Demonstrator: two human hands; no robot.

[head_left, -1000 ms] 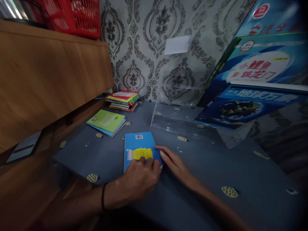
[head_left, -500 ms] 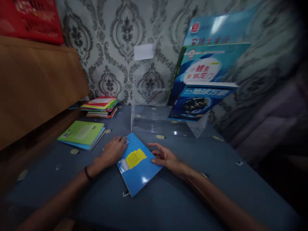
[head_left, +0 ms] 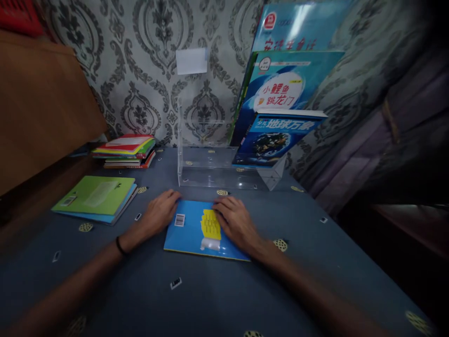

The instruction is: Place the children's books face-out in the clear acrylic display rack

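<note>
A thin blue book (head_left: 191,236) lies flat on the table, its back cover with a barcode and a yellow patch facing up. At its far left corner my left hand (head_left: 163,210) closes with bent fingers against the edge; the thumb is hidden. My right hand (head_left: 235,222) covers the right part of the cover, fingers together and curled toward the far edge. Behind the book stands a clear acrylic rack (head_left: 210,178) with several books on its right side, the front one a dark blue book (head_left: 270,140).
To the left lie a green book (head_left: 94,194) on a light blue one and, farther back, a stack of several books (head_left: 124,150). A wooden cabinet (head_left: 45,103) borders the left side. A purple curtain (head_left: 361,145) hangs at the right.
The blue book has been turned so its near edge runs almost sideways. My right hand has shifted from its right corner onto the cover and far edge. The view has moved slightly.
</note>
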